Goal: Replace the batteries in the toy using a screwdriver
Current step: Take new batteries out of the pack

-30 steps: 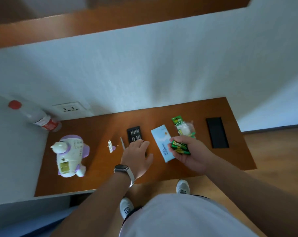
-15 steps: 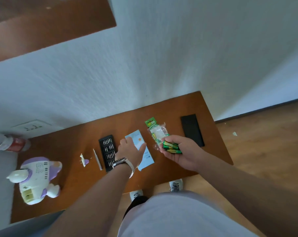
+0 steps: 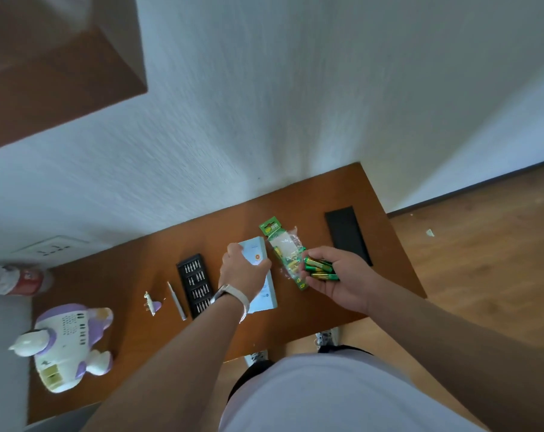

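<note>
The white and purple plastic animal-shaped toy (image 3: 71, 335) lay at the left end of the brown wooden tabletop (image 3: 311, 207), well apart from both hands. Its grilled underside faced up and its yellowish battery bay (image 3: 51, 374) sat open near the front edge. A small white and purple cover piece (image 3: 152, 304) and the slim silver screwdriver (image 3: 177, 300) lay between the toy and a black case of driver bits (image 3: 196, 285).

The left hand (image 3: 242, 272), a watch at its wrist, rested on a flat light-blue packet (image 3: 267, 294) just right of the case. Its fingers curled over the packet's left edge and its thumb lay across the face. The right hand (image 3: 339, 279) was cupped palm-up, its fingers curled round several green and gold batteries (image 3: 320, 269), above a clear plastic battery wrapper with a green card top (image 3: 280, 241).

A flat black rectangular slab (image 3: 347, 235) lay near the tabletop's right end. A blurred clear bottle with a red label (image 3: 18, 280) lay at the far left, near a white wall socket (image 3: 51, 249).
</note>
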A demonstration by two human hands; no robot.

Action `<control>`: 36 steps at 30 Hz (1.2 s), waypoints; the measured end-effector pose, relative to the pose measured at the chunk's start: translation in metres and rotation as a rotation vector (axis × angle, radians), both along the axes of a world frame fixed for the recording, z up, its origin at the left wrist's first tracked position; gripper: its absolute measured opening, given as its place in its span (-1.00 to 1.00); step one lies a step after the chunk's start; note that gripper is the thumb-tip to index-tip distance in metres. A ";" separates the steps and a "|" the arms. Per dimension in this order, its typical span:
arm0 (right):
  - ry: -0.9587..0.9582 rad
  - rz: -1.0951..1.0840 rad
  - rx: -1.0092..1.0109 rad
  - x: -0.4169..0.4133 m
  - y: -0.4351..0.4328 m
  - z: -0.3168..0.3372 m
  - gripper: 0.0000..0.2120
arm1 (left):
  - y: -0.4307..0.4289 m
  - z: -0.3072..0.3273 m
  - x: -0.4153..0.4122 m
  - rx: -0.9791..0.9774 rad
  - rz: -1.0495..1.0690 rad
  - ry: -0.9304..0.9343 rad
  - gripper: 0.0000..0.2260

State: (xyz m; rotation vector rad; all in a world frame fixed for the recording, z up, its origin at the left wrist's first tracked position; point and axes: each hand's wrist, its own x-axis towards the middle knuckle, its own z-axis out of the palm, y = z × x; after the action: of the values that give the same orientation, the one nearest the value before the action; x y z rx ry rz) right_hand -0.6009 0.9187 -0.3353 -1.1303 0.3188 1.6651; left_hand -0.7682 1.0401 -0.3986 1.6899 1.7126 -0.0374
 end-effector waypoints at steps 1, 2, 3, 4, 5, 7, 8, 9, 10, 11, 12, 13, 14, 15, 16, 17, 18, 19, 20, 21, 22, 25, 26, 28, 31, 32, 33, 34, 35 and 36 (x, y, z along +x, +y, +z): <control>0.006 0.004 0.004 0.000 0.002 0.001 -0.80 | -0.002 0.005 0.000 -0.003 0.039 -0.082 -0.48; 0.008 0.010 0.006 0.001 0.004 0.002 -0.81 | -0.005 0.012 0.001 0.010 0.057 -0.148 -0.49; 0.004 0.020 0.005 0.001 0.006 0.003 -0.81 | -0.007 0.019 0.002 0.025 0.063 -0.213 -0.51; -0.002 0.030 0.004 0.002 0.007 0.005 -0.81 | -0.010 0.027 0.002 0.038 0.063 -0.284 -0.52; -0.006 0.039 0.005 0.003 0.009 0.007 -0.81 | -0.012 0.034 0.002 0.047 0.059 -0.364 -0.51; -0.004 0.050 0.015 0.005 0.013 0.012 -0.81 | -0.016 0.051 0.001 0.062 0.049 -0.514 -0.43; -0.001 0.054 0.023 0.005 0.015 0.016 -0.81 | -0.018 0.060 -0.001 0.066 0.042 -0.575 -0.37; 0.001 0.059 0.033 0.005 0.016 0.019 -0.82 | -0.019 0.069 -0.002 0.069 0.031 -0.623 -0.31; 0.003 0.066 0.043 0.005 0.018 0.023 -0.82 | -0.020 0.077 -0.003 0.069 0.016 -0.660 -0.27; 0.005 0.073 0.054 0.004 0.019 0.025 -0.81 | -0.021 0.085 -0.004 0.064 0.000 -0.691 -0.25; 0.010 0.078 0.065 0.005 0.020 0.028 -0.81 | -0.022 0.094 -0.005 0.054 -0.017 -0.720 -0.24; 0.013 0.083 0.077 0.005 0.020 0.030 -0.81 | -0.023 0.104 -0.006 0.035 -0.033 -0.748 -0.26; 0.005 0.095 0.087 0.005 0.021 0.031 -0.81 | -0.024 0.113 -0.008 -0.001 -0.044 -0.781 -0.29; -0.015 0.119 0.097 0.006 0.021 0.033 -0.80 | -0.025 0.122 -0.010 -0.060 -0.050 -0.823 -0.32; -0.037 0.145 0.106 0.007 0.021 0.035 -0.79 | -0.025 0.130 -0.013 -0.133 -0.056 -0.871 -0.36; -0.056 0.165 0.116 0.007 0.021 0.036 -0.78 | -0.026 0.138 -0.015 -0.201 -0.070 -0.919 -0.37; -0.069 0.178 0.127 0.009 0.021 0.038 -0.79 | -0.026 0.145 -0.016 -0.247 -0.090 -0.956 -0.38; -0.082 0.190 0.140 0.010 0.021 0.041 -0.79 | -0.025 0.151 -0.017 -0.268 -0.115 -0.979 -0.38; -0.095 0.204 0.157 0.011 0.022 0.043 -0.80 | -0.025 0.156 -0.017 -0.271 -0.137 -0.997 -0.39; -0.106 0.219 0.174 0.012 0.022 0.046 -0.80 | -0.025 0.160 -0.016 -0.265 -0.156 -1.008 -0.38; -0.115 0.233 0.190 0.012 0.022 0.048 -0.79 | -0.025 0.163 -0.014 -0.257 -0.168 -1.007 -0.37; -0.113 0.250 0.228 0.013 0.025 0.056 -0.77 | -0.026 0.170 -0.007 -0.161 -0.215 -0.912 -0.30; -0.103 0.246 0.238 0.014 0.026 0.058 -0.78 | -0.025 0.171 -0.006 -0.100 -0.251 -0.847 -0.29; -0.073 0.225 0.253 0.015 0.026 0.062 -0.81 | -0.024 0.171 -0.006 0.023 -0.355 -0.692 -0.30; -0.078 0.241 0.275 0.018 0.024 0.068 -0.82 | -0.022 0.168 -0.008 0.152 -0.496 -0.509 -0.32; -0.098 0.266 0.282 0.019 0.023 0.069 -0.81 | -0.021 0.167 -0.010 0.171 -0.528 -0.465 -0.33; -0.117 0.292 0.284 0.019 0.022 0.071 -0.80 | -0.020 0.166 -0.011 0.187 -0.559 -0.422 -0.34; -0.138 0.316 0.283 0.020 0.021 0.072 -0.78 | -0.019 0.164 -0.013 0.202 -0.593 -0.383 -0.32; -0.164 0.340 0.282 0.020 0.020 0.072 -0.76 | -0.018 0.163 -0.014 0.214 -0.627 -0.343 -0.30; -0.192 0.367 0.286 0.019 0.019 0.073 -0.75 | -0.016 0.161 -0.015 0.225 -0.661 -0.302 -0.28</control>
State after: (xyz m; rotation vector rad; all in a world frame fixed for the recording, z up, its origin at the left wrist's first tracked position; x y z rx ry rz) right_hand -0.5814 0.9381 -0.2620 -1.1650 -0.2583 1.8278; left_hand -0.7832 1.0237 -0.2371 2.2341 0.9145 0.1032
